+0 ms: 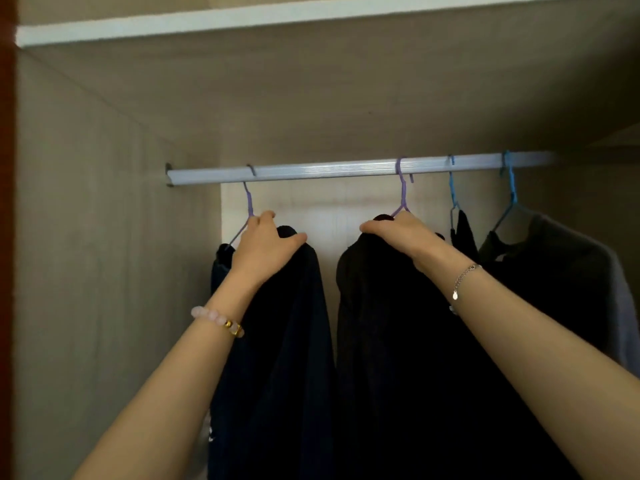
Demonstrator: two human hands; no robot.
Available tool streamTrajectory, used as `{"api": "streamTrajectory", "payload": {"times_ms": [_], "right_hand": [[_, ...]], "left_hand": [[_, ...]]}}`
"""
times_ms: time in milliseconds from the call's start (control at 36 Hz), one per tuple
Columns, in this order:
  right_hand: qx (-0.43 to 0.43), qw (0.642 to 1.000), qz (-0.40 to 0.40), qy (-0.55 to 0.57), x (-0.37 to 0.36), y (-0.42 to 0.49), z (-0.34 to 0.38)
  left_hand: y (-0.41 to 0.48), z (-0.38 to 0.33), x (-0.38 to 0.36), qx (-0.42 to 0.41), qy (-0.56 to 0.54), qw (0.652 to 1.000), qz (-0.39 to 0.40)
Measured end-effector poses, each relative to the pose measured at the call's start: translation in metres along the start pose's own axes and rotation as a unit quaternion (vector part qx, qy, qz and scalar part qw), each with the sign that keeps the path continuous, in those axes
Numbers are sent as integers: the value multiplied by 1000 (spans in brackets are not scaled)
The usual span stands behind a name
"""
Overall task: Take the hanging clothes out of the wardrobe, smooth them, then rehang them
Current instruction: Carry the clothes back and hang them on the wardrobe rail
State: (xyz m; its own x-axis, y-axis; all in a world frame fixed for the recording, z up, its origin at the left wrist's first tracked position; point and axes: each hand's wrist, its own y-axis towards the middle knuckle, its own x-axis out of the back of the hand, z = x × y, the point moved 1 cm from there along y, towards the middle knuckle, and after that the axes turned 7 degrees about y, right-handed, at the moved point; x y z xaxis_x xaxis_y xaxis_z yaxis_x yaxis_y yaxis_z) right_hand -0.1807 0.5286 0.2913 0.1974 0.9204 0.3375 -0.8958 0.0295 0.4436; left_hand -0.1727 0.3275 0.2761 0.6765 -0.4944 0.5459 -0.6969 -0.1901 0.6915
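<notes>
inside the wardrobe (104,237) a silver rail (329,171) runs level from left to right. everything on it hangs straight down, long axis vertical. four hangers are hooked over the rail, two purple and two blue. the left purple hanger (248,202) carries a dark navy garment (287,341), and the second purple hanger (402,188) carries a black garment (398,341). these two hang apart, with a strip of pale back panel showing between them. to the right, the first blue hanger (452,188) holds a narrow black piece (462,233). the far blue hanger (510,188) holds a dark grey garment (571,271), whose shoulder slopes down to the right. that makes four garments, one to a hanger, all on the rail.

the left hand (266,244) reaches up to the top of the navy garment. its fingers (268,216) are curled over the cloth at the hanger's shoulder, just beside the hanger's neck, and the thumb is spread to the right along the cloth. the right hand (398,233) grips the top of the black garment directly below the purple hook, fingers curled over the collar.

a pink bead bracelet (218,320) sits on the left wrist and a thin silver chain (464,275) on the right. a white-edged shelf (277,15) crosses above the rail.
</notes>
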Motion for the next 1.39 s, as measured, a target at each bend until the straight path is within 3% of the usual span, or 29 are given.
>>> {"api": "streamTrajectory", "payload": {"times_ms": [111, 278, 472, 639, 806, 1389], "right_hand": [[-26, 999, 13, 30, -7, -1, 7], [-21, 996, -42, 70, -9, 5, 5], [-11, 993, -56, 105, -17, 18, -8], [-16, 995, -76, 65, -25, 20, -13], [1, 999, -50, 6, -43, 9, 1], [29, 997, 64, 22, -134, 4, 50]], "left_hand": [[11, 4, -3, 100, -100, 986, 83], [17, 13, -2, 139, -80, 984, 81], [22, 60, 12, 122, -96, 988, -1], [26, 85, 34, 132, -86, 987, -31], [34, 101, 58, 147, -111, 982, -27], [42, 157, 83, 166, -142, 975, -43]]}}
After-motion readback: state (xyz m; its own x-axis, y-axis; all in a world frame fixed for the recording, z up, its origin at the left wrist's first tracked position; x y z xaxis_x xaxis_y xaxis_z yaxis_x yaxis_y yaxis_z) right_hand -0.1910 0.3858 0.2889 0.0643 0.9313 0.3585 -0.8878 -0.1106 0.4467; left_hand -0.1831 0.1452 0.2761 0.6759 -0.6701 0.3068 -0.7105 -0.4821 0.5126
